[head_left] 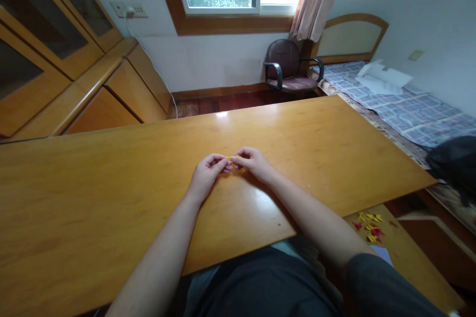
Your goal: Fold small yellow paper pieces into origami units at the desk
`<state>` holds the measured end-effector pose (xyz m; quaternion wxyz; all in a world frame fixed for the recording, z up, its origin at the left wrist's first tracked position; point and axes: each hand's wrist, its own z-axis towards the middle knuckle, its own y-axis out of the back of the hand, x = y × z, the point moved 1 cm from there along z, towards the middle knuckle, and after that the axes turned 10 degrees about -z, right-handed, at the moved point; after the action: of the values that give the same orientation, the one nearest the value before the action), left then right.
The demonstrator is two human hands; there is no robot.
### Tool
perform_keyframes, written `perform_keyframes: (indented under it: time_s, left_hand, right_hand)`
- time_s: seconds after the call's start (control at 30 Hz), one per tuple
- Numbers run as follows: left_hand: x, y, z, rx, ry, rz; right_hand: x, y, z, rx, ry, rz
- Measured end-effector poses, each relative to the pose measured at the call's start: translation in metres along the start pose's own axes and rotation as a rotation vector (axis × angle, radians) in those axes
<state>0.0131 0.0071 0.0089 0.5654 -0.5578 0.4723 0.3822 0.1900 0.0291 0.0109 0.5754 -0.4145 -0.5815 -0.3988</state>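
Above the middle of the wooden desk (pixel 111 183), my left hand (pixel 207 172) and my right hand (pixel 255 162) meet almost fingertip to fingertip. Between them is a small yellow piece of folded paper (pixel 229 158), mostly covered by the fingers. My left thumb and forefinger pinch one side of it, and the right thumb and fingers pinch the other. Its exact folded shape is too small to make out. Both forearms reach in from the near edge.
On a lower wooden surface at right lie several small yellow and red folded paper figures (pixel 372 228) and a pale sheet (pixel 382 254). Beyond the desk stand an armchair (pixel 286 64), a bed (pixel 416 109) and a cabinet (pixel 85 94). A black bag (pixel 455 163) sits at far right.
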Motion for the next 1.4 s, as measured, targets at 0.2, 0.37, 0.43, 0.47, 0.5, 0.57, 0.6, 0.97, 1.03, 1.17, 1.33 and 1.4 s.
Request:
perform_keyframes:
  time_s: [0.2,0.37,0.43,0.47,0.5,0.57,0.6,0.97,1.03,1.17,1.33,1.4]
  left_hand:
    - [0.0012,0.0001,-0.0011,0.000,-0.020,0.018]
    - [0.0027,0.0021,-0.0003,-0.012,-0.047,0.052]
    - [0.0024,0.0022,-0.0005,-0.017,-0.054,0.057]
    - [0.0022,0.0020,-0.0007,-0.021,-0.059,0.057]
    - [0.0018,0.0017,-0.0010,-0.025,-0.065,0.055]
    - [0.0012,0.0010,-0.0015,-0.031,-0.073,0.050]
    - [0.0008,0.0006,-0.0017,-0.033,-0.076,0.047]
    - [0.0036,-0.0013,0.0001,-0.035,-0.024,-0.004]
    - [0.0030,-0.0021,0.0003,-0.037,-0.028,0.017]
    - [-0.0016,-0.0037,-0.0011,-0.050,-0.050,0.063]
    - [-0.0017,-0.0031,-0.0022,-0.062,-0.062,0.045]
    - [0.0000,-0.0022,-0.0019,-0.074,-0.058,0.032]
  right_hand:
    - [-0.0002,-0.0010,-0.0009,0.008,-0.028,0.037]
    - [-0.0007,-0.0013,-0.0010,0.023,-0.041,0.039]
    - [0.0000,-0.0016,-0.0011,0.021,-0.045,0.039]
    - [0.0002,-0.0018,-0.0012,0.021,-0.047,0.041]
    - [0.0004,-0.0021,-0.0013,0.021,-0.047,0.045]
    - [0.0002,-0.0029,-0.0014,0.026,-0.051,0.057]
    - [0.0001,-0.0033,-0.0015,0.027,-0.054,0.063]
    - [-0.0007,-0.0046,-0.0007,-0.003,-0.061,0.063]
    - [-0.0009,-0.0047,-0.0009,-0.002,-0.058,0.044]
    - [0.0023,-0.0057,-0.0019,-0.001,-0.059,0.016]
    - [0.0045,-0.0055,-0.0018,-0.002,-0.068,0.048]
    - [0.0032,-0.0048,-0.0013,-0.005,-0.084,0.073]
